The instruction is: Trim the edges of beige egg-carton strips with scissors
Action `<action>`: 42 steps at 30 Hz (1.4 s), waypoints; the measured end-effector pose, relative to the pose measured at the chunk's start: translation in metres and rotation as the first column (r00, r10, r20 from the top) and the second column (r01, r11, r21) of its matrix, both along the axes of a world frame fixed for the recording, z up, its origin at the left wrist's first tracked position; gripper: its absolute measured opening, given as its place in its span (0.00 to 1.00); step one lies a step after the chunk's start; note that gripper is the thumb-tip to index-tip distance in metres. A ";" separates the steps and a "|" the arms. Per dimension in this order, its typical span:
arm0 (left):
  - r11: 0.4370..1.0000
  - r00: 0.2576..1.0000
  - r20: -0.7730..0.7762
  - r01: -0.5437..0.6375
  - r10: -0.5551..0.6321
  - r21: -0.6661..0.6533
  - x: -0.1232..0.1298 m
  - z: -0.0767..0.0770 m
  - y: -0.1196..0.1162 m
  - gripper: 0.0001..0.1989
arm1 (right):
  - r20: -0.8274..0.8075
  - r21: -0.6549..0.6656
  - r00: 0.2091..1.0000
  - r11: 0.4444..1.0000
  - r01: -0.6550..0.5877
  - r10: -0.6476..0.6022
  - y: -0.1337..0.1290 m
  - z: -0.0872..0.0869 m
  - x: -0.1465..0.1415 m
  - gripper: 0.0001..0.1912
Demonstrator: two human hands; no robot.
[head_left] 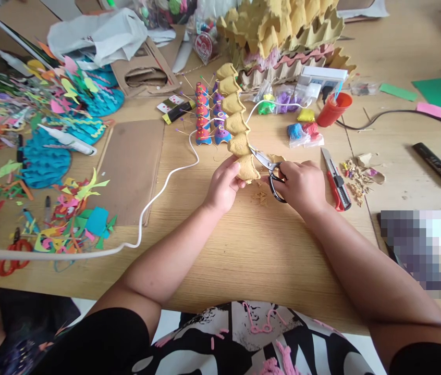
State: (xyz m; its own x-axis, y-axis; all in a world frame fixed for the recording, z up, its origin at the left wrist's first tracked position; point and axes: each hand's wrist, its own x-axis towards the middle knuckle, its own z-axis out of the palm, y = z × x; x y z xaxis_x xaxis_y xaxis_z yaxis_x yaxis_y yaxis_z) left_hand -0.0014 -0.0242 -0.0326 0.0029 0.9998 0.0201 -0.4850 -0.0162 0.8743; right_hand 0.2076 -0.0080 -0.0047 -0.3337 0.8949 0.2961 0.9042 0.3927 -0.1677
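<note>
My left hand grips the near end of a yellowish egg carton strip, a single row of cups pointing away from me. In my right hand is a pair of scissors with black handles, fingers through the loops. The blades meet the strip's edge near its last cups; how far they are parted is hard to see. Small carton scraps lie below my hands. Just beyond stand two painted carton strips, one red and blue, the other purple and blue, with pins or sticks poking out.
Stacked egg trays stand at the back. A red cutter knife and an orange cup are at right. A white cable crosses the left side, past cardboard, paper cuttings and red-handled scissors. Another person's arm shows lower left.
</note>
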 end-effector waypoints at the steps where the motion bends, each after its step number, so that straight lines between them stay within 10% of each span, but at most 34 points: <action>1: 1.000 1.000 -0.008 -0.004 0.004 -0.006 0.000 0.000 0.000 0.26 | -0.005 0.004 1.000 1.000 0.000 0.000 0.000 -0.001 0.000 0.27; 42: 0.998 0.996 -0.066 0.068 -0.067 0.004 -0.001 0.002 -0.001 0.21 | -0.045 0.058 0.999 0.998 0.013 -0.010 -0.001 0.002 0.001 0.26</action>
State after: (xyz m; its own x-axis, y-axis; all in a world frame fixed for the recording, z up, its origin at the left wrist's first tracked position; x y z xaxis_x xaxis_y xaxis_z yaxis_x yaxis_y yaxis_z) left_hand -0.0020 -0.0249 -0.0309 0.0720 0.9971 0.0238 -0.4263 0.0092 0.9045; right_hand 0.2090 -0.0090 -0.0025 -0.3087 0.8795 0.3623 0.9009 0.3925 -0.1851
